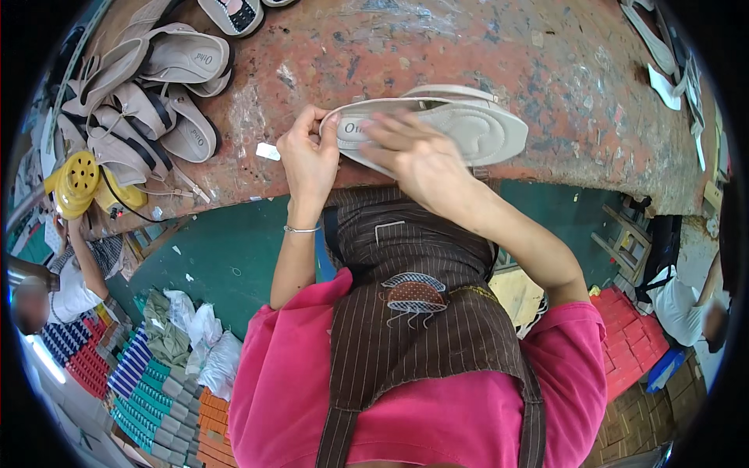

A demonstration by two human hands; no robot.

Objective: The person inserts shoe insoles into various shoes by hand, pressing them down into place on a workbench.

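Note:
A light beige sandal (491, 139) is held over the near edge of the worktable, its padded insole facing up and its heel end to the left. My left hand (310, 152) pinches that heel end between thumb and fingers. Across the insole lies my right hand (417, 156), its fingers stretched out and blurred by motion; they cover part of the printed mark. Behind the sandal shows a beige strap or second sole edge (452, 92); I cannot tell whether it belongs to the same sandal.
Several beige sandals (187, 58) are heaped at the left of the worn red worktable (328, 47), beside a yellow clog (78, 183). Beige strips (659, 47) lie far right. Co-workers sit at left (74, 285) and right (679, 308). Stacked coloured soles (156, 405) stand on the floor.

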